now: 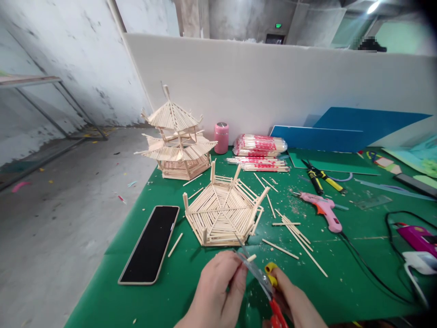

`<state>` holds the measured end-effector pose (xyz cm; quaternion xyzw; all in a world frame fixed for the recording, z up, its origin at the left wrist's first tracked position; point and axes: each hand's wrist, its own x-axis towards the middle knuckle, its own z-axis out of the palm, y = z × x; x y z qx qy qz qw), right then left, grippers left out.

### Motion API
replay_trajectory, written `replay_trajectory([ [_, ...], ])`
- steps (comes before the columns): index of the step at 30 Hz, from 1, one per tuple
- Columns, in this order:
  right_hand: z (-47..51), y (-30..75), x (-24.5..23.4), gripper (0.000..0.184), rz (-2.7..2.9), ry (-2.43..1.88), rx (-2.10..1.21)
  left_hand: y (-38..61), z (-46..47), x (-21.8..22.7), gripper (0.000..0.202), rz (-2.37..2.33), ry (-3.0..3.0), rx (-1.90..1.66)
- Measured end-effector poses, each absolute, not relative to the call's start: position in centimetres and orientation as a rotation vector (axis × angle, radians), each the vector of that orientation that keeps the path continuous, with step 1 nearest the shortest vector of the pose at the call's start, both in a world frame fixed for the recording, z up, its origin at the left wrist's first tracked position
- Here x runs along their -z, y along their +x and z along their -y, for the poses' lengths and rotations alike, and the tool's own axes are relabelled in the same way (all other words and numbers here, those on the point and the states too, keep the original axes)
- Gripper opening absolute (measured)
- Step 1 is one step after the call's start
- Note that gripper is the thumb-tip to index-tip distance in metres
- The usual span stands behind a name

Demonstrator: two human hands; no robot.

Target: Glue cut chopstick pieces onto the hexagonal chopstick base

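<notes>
Just beyond the knuckles of the left hand (216, 289) sits a hexagonal bamboo-stick platform (221, 209), short posts standing at its corners, flat on the green table (112, 300). The left thumb and forefinger press together, pinching a short wooden stick (251, 258); its pale end shows beside the blades of the scissors (264, 279). Right of those fingertips, the right hand (290, 294) curls around the scissors' handles, one red and one yellow; how each of its fingers sits cannot be told. To the left of the left fingers lies a smartphone (150, 246), its screen dark. Farther ahead of them stand a two-roofed stick pagoda model (174, 117) and a pink flask (221, 139). Ahead and to the right of the right fingers lie loose sticks (280, 249), a pink hot-glue gun (324, 210) and, beyond it, yellow-and-black pliers (314, 181).
</notes>
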<state>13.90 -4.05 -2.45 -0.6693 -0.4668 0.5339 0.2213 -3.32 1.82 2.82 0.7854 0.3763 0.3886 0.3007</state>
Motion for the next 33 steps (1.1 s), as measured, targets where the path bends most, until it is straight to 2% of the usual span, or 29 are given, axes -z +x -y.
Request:
replay_trajectory([
  [4,4.5,14.1,2.0,0.052,1.324,-1.796,-1.451,-3.4,-1.9,-2.8,0.021,-0.932,2.123,-1.122],
  [9,4.8,14.1,2.9,0.057,1.381,-1.730,-1.465,-4.0,-1.8,-3.7,0.019,-0.922,1.937,-0.996],
  [14,4.6,14.2,1.9,0.047,1.369,-1.688,-1.487,-4.2,-1.7,-4.0,0.024,-0.892,1.692,-0.886],
  [22,4.3,14.0,0.0,0.049,1.455,-1.594,-1.479,-3.4,-1.3,-3.0,0.020,-1.035,1.974,-1.055],
  [25,4.3,13.9,0.0,0.059,1.493,-1.619,-1.490,-3.6,-1.1,-2.9,0.021,-1.012,2.040,-1.115],
  [30,4.6,13.9,0.7,0.068,1.440,-1.651,-1.537,-4.2,-1.4,-3.4,0.020,-0.918,1.642,-0.947],
  [33,4.7,13.9,1.3,0.062,1.378,-1.649,-1.538,-4.2,-1.5,-3.4,0.026,-0.879,1.401,-0.856],
])
